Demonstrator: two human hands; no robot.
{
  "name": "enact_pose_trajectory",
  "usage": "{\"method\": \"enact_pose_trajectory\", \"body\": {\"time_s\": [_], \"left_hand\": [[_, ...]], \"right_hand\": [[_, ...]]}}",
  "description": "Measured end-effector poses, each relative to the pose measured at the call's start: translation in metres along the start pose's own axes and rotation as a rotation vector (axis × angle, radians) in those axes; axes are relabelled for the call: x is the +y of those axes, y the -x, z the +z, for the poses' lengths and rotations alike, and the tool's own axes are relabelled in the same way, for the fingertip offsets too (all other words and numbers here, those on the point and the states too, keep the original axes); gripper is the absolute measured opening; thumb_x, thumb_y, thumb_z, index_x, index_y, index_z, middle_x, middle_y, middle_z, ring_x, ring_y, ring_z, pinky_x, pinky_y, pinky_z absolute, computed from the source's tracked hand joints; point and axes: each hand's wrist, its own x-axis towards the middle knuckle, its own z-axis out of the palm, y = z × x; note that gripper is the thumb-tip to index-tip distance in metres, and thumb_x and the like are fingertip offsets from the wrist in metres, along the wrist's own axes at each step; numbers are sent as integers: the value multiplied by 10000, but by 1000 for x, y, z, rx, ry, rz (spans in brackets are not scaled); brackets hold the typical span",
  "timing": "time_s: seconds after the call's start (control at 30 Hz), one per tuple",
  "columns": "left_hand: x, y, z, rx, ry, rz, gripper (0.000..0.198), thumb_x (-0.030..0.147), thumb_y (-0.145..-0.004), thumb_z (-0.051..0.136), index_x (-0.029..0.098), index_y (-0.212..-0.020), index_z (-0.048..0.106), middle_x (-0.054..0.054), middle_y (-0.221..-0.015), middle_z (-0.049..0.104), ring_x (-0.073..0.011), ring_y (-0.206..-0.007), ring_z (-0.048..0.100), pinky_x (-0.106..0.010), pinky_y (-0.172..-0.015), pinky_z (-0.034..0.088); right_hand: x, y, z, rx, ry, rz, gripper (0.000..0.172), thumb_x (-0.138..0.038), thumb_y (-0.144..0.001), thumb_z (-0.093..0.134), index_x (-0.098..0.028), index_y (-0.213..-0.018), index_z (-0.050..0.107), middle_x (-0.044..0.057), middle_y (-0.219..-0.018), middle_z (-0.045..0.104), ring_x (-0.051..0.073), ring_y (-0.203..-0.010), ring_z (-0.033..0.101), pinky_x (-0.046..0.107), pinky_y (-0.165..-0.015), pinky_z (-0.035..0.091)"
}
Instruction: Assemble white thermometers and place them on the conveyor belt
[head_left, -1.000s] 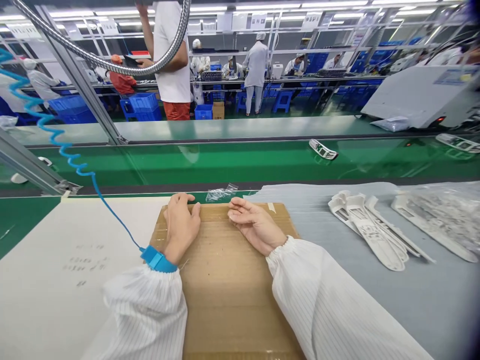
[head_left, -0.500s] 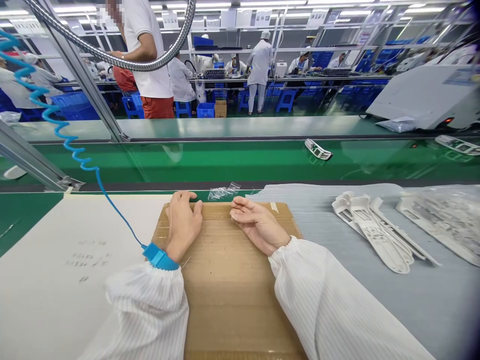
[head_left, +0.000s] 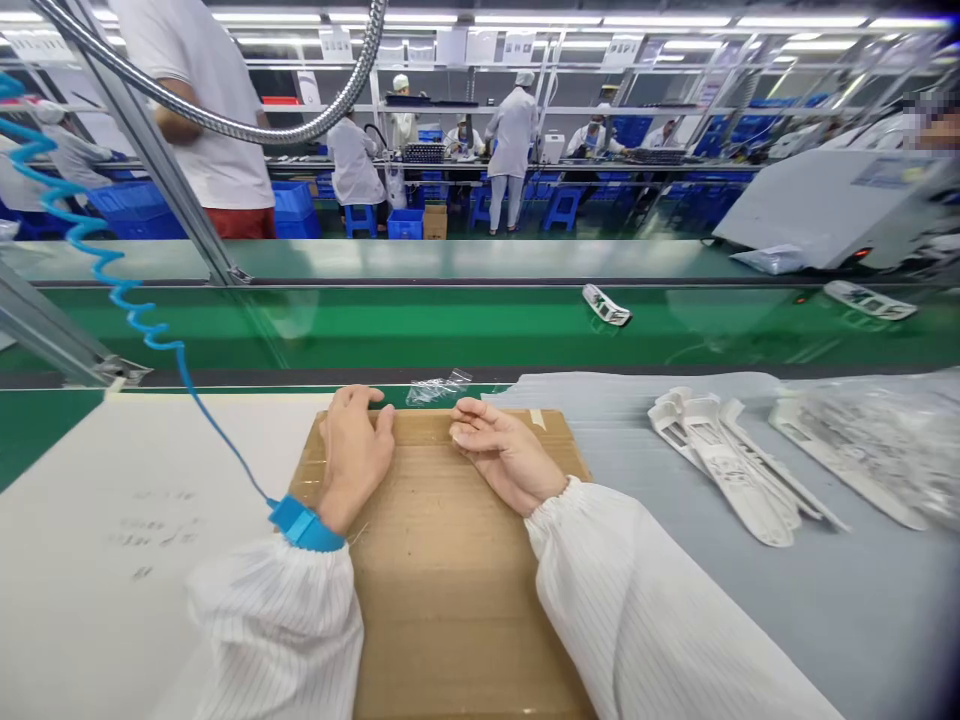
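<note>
Left hand (head_left: 352,458) and right hand (head_left: 505,468): both open, empty and unmoved, resting on a cardboard sheet (head_left: 469,590), just below a small clear plastic bag (head_left: 437,390); white moulded plastic housings (head_left: 720,465) lie to the right on a grey mat (head_left: 750,620).

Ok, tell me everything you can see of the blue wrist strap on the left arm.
The anti-static wrist strap is a bright blue band, fabric-like in look, wrapped around the wrist of the left hand, between the hand and the gathered cuff of the white striped sleeve. A blue cord leaves its outer side, running thin and straight, then coiling as it climbs toward the upper left of the view.
</note>
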Motion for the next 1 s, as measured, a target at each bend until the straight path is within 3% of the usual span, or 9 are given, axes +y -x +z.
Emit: {"method": "enact_pose_trajectory", "body": {"time_s": [0.4, 0.47, 0.57, 0.63, 0.7, 0.77, 0.8, 0.9, 1.0], "left_hand": [[1, -4, -5, -62, -94, 14, 353, 368, -853, 462, 138, -1046, 648, -147, -1161, 657, -326, -1196, 559, -512, -1042, 451], [0, -6, -5, -68, -117, 6, 364, 369, -850, 454, 130, -1039, 654, -150, -1162, 665, -332, -1192, 561, -517, -1040, 452], [-2, -8, -3, -57, -134, -10, 368, 370, -848, 443, 127, -1018, 661, -154, -1151, 674, -343, -1175, 567, -529, -1025, 457], [-3, -9, -2, -56, -120, -15, 364, 367, -848, 443, 132, -1022, 660, -151, -1161, 670, -344, -1180, 561, -535, -1018, 457], [-2, -8, -2, -62, -97, -29, 352, 359, -855, 441, 142, -1028, 658, -144, -1170, 665, -339, -1197, 551, -542, -1023, 448], [0, -8, -2, -73, -78, -46, 336, 349, -862, 438, 150, -1023, 656, -139, -1176, 661, -329, -1202, 548, -542, -1030, 440], [2, -8, -3, -79, -74, -56, 329, 343, -864, 435, 154, -1018, 655, -136, -1178, 660, -325, -1201, 549, -543, -1031, 437], [6, -7, -5, -85, -72, -67, 326, 343, -865, 423, 161, -1008, 652, -132, -1176, 659, -321, -1192, 556, -539, -1032, 435], [2, -8, -3, -67, -63, -50, 342, 367, -857, 404, 167, -992, 647, -135, -1157, 665, -328, -1173, 568, -532, -1014, 454]], "right_hand": [[5, -3, 1, -28, 61, -28, 468, -74, -469, 808, -186, -900, 662, -6, -895, 661, 100, -755, 610, 283, -810, 471], [-3, -1, -2, -13, 243, -76, 433, -121, -513, 788, -200, -918, 658, -2, -902, 667, 114, -754, 611, 304, -809, 481], [-32, 15, -23, 122, 727, -341, 305, -236, -669, 704, -211, -968, 649, 37, -1003, 677, 151, -800, 614, 342, -815, 496], [-61, 35, -51, 314, 1080, -559, 258, -277, -766, 617, -202, -1013, 634, 79, -1095, 661, 185, -872, 614, 371, -847, 500], [-91, 59, -88, 590, 1458, -645, 251, -261, -801, 574, -172, -1031, 625, 125, -1093, 640, 232, -931, 606, 407, -891, 485], [-114, 83, -126, 856, 1800, -493, 308, -244, -817, 581, -132, -1102, 609, 189, -1159, 589, 297, -1044, 591, 441, -938, 458], [-121, 93, -143, 914, 1923, -336, 363, -252, -827, 590, -115, -1164, 587, 212, -1188, 572, 311, -1033, 601, 442, -919, 462], [-129, 112, -172, 899, 2079, 2, 400, -321, -921, 534, -81, -1242, 545, 221, -1194, 586, 307, -1020, 632, 398, -881, 468], [-126, 117, -169, 888, 2135, 24, 373, -298, -966, 479, -66, -1251, 545, 215, -1216, 601, 301, -1099, 620, 368, -902, 451]]}}
